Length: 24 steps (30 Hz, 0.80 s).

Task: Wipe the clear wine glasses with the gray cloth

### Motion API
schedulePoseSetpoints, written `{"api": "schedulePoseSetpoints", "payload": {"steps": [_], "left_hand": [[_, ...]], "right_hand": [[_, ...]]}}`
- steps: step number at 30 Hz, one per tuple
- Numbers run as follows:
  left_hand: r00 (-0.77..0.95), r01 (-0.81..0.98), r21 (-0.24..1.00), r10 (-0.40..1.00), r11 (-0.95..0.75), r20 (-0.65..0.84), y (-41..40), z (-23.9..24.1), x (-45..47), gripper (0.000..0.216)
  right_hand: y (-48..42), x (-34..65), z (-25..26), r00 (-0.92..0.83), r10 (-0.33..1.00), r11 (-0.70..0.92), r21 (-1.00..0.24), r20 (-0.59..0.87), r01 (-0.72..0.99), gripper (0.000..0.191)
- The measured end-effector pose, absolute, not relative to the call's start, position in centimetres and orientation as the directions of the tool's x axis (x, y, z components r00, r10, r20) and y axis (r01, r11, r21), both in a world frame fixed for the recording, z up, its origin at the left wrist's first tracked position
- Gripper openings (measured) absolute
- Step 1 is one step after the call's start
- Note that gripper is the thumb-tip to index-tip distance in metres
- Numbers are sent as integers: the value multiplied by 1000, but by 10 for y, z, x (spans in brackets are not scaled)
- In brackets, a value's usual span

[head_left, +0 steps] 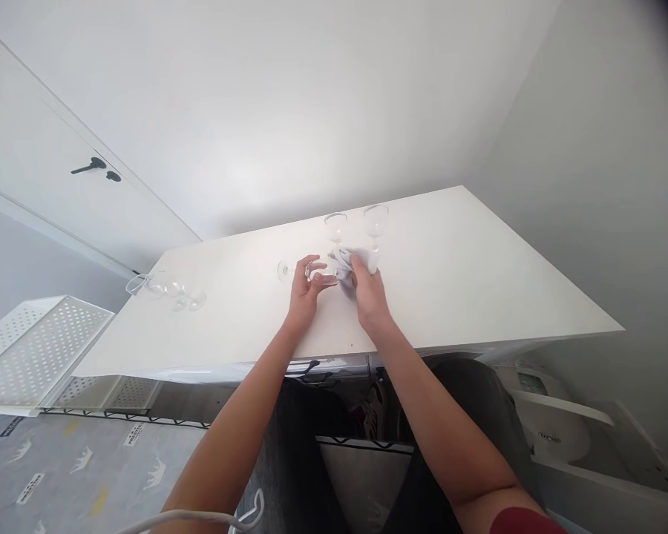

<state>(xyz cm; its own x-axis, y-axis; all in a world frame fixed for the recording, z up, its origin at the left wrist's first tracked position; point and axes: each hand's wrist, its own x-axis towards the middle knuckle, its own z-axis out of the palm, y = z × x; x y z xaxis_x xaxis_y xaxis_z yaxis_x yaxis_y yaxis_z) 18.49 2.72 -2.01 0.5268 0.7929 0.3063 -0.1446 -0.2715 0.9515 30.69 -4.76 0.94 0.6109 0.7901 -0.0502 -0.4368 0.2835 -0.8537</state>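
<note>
My left hand (pixel 305 285) is closed round the bowl of a clear stemmed glass (pixel 283 270). The glass is held on its side, its foot pointing left and its rim toward my right hand. Bunched in my right hand (pixel 370 293) is a pale grey-white cloth (pixel 344 268), pressed against the rim end of the glass. Whether part of the cloth is inside the bowl I cannot tell. Just behind my hands stand two more clear stemmed glasses, the left glass (pixel 335 224) and the right glass (pixel 376 219). The cloth partly hides their lower parts.
Several clear glasses (pixel 172 288) are at the left end of the white cabinet top (pixel 467 274). A white perforated basket (pixel 44 341) adjoins that end. Walls rise behind and to the right. A white appliance (pixel 551 423) stands low at right; a white cable (pixel 200 515) crosses the bottom.
</note>
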Motion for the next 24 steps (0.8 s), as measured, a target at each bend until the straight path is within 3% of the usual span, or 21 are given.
{"api": "schedulePoseSetpoints", "payload": {"steps": [5, 8, 10, 15, 19, 24], "left_hand": [[441, -129, 942, 833, -311, 335, 31, -26, 184, 50], [443, -129, 937, 827, -324, 347, 31, -27, 183, 47], [450, -130, 931, 816, -341, 362, 30, -26, 182, 45], [529, -133, 908, 746, -398, 404, 27, -20, 179, 43], [634, -189, 905, 657, -381, 409, 24, -18, 178, 41], [636, -222, 891, 634, -396, 440, 22, -20, 182, 43]], "right_hand": [[-60, 302, 7, 617, 777, 214, -974, 123, -75, 40], [-66, 304, 6, 519, 815, 197, -966, 257, 168, 35], [-67, 307, 5, 479, 836, 183, -960, 266, 213, 39], [-70, 319, 8, 296, 924, 212, -969, 242, 131, 69], [-75, 325, 10, 204, 961, 182, -983, 185, 31, 68], [-75, 325, 2, 170, 982, 129, -948, 81, -292, 71]]}}
